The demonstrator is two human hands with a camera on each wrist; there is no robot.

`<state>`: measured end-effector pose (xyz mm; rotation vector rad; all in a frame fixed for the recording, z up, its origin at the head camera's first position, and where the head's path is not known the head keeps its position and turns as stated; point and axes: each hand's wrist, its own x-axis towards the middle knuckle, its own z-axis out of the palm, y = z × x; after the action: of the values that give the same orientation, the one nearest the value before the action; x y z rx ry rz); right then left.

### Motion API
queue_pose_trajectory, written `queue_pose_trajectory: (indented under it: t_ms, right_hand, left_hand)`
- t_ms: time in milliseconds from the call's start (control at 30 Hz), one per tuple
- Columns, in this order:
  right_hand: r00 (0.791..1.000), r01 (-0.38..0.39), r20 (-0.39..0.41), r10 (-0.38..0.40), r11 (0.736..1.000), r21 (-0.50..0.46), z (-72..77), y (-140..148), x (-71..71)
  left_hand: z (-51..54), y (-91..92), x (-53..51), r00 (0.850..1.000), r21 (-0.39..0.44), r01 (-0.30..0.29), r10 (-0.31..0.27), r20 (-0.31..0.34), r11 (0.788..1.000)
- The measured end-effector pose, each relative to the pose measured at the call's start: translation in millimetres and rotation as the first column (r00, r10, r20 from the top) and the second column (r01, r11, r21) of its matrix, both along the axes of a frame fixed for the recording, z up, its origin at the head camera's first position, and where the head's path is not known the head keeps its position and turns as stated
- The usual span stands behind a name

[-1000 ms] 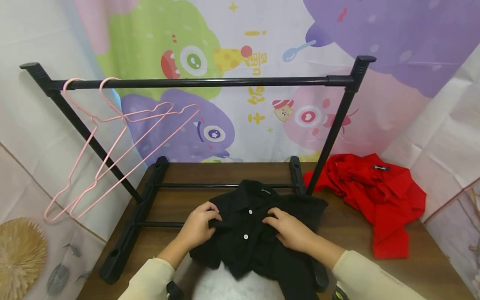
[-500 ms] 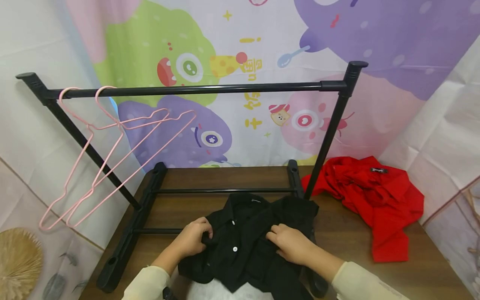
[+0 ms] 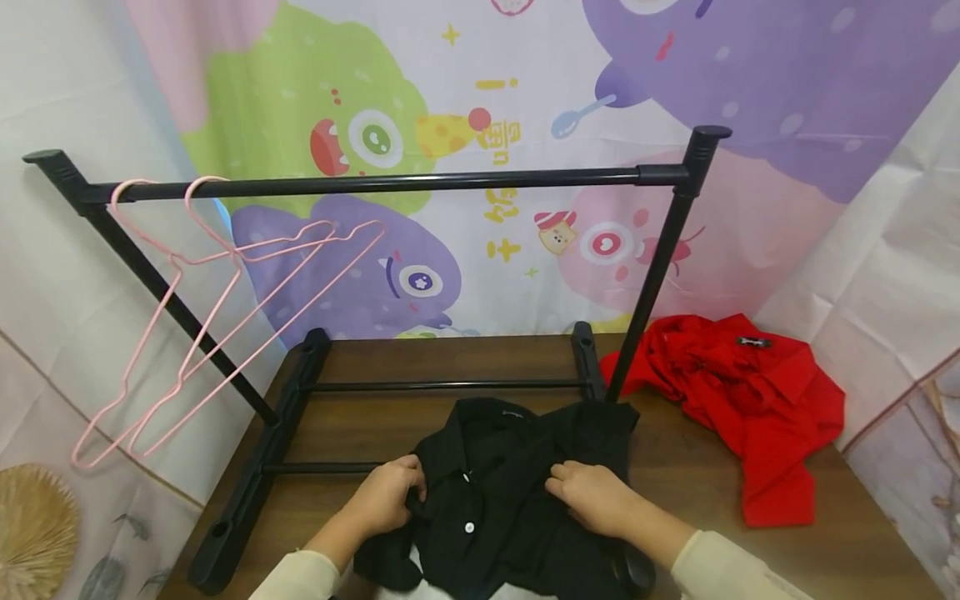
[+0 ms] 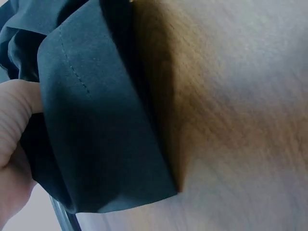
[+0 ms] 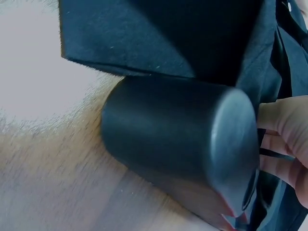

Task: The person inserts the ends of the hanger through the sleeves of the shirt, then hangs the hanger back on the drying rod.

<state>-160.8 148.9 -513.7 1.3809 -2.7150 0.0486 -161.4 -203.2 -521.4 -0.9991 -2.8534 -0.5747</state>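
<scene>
A black shirt (image 3: 510,500) with white buttons lies bunched at the front of the wooden table, its collar towards the rack. My left hand (image 3: 386,493) pinches the shirt's left side; in the left wrist view the thumb of that hand (image 4: 17,130) presses on the black cloth (image 4: 101,125). On the shirt's right side, my right hand (image 3: 596,497) pinches a fold of the front. In the right wrist view, the fingers of the right hand (image 5: 288,144) are at the black cloth (image 5: 159,38), beside the rounded end of the rack's foot (image 5: 178,125).
A black rack (image 3: 420,181) stands over the table (image 3: 705,467), with two pink hangers (image 3: 217,321) at the left of its top bar. A crumpled red garment (image 3: 757,400) lies at the right. Behind hangs a cartoon-print cloth (image 3: 480,275).
Both hands and the shirt sit lower in the head view, whose angle has also shifted. The collar has spread flatter, and the right hand is a little further right on the cloth.
</scene>
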Motion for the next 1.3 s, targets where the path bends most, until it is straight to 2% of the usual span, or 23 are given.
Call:
queue_pose_trajectory:
  t_ms: [100,167,433,600,733,800,900,967,1000,1033,1100,1167,1233,1300]
  right_hand:
    - [1.000,-0.009,0.002,0.009,1.000,0.001,0.4,2,-1.1]
    - [1.000,-0.016,0.005,0.016,1.000,-0.001,0.3,3,-1.3]
    - [0.999,-0.031,0.034,0.031,1.000,0.001,0.2,9,1.9]
    - [0.997,-0.036,0.066,0.039,0.998,-0.047,0.8,14,3.2]
    - [0.996,-0.067,0.044,0.073,0.991,-0.116,3.4,18,2.6]
    - [0.996,-0.074,0.042,0.081,0.987,-0.143,5.7,19,1.2]
    - [0.995,-0.056,0.071,0.069,0.984,-0.170,8.8,20,1.1]
    - [0.994,-0.036,0.096,0.054,0.982,-0.188,11.4,21,0.7]
    - [0.994,-0.027,0.102,0.048,0.980,-0.197,12.8,21,0.6]
    - [0.994,-0.019,0.104,0.042,0.977,-0.211,15.0,21,0.1]
    - [0.994,-0.005,0.108,0.032,0.969,-0.248,19.7,20,-0.8]
    - [0.993,0.027,0.118,0.007,0.958,-0.284,24.0,19,-1.8]
    - [0.989,0.073,0.142,-0.027,0.942,-0.329,27.5,16,-3.1]
    - [0.981,0.144,0.178,-0.081,0.915,-0.377,30.0,13,-5.3]
  left_hand:
    - [2.1,-1.6,0.2,1.000,-0.039,0.004,-0.004,-0.010,0.999]
    - [4.4,-3.1,0.9,1.000,-0.057,0.012,-0.012,0.005,0.998]
    - [20.6,-3.3,6.5,0.989,-0.094,0.045,-0.031,0.146,0.995]
    - [31.9,-4.1,7.1,0.990,-0.127,0.042,-0.025,0.135,0.991]
    - [39.8,-5.4,7.5,0.990,-0.116,0.041,-0.025,0.142,0.992]
    - [45.7,-6.1,7.6,0.981,-0.100,0.035,-0.015,0.195,0.994]
    - [56.9,-6.3,8.5,0.948,-0.053,0.012,0.005,0.317,0.998]
    - [64.7,-5.8,7.7,0.932,-0.030,-0.016,0.026,0.363,0.999]
    - [67.9,-5.6,6.8,0.929,-0.015,-0.031,0.034,0.367,0.999]
    - [70.9,-5.4,4.9,0.936,0.001,-0.044,0.041,0.350,0.999]
    - [74.5,-4.3,0.6,0.958,0.032,-0.076,0.064,0.279,0.997]
    - [75.2,-1.7,-4.6,0.974,0.081,-0.111,0.092,0.208,0.991]
    - [73.7,2.1,-10.5,0.977,0.148,-0.142,0.115,0.177,0.979]
    - [70.3,7.2,-17.4,0.970,0.215,-0.184,0.142,0.197,0.959]
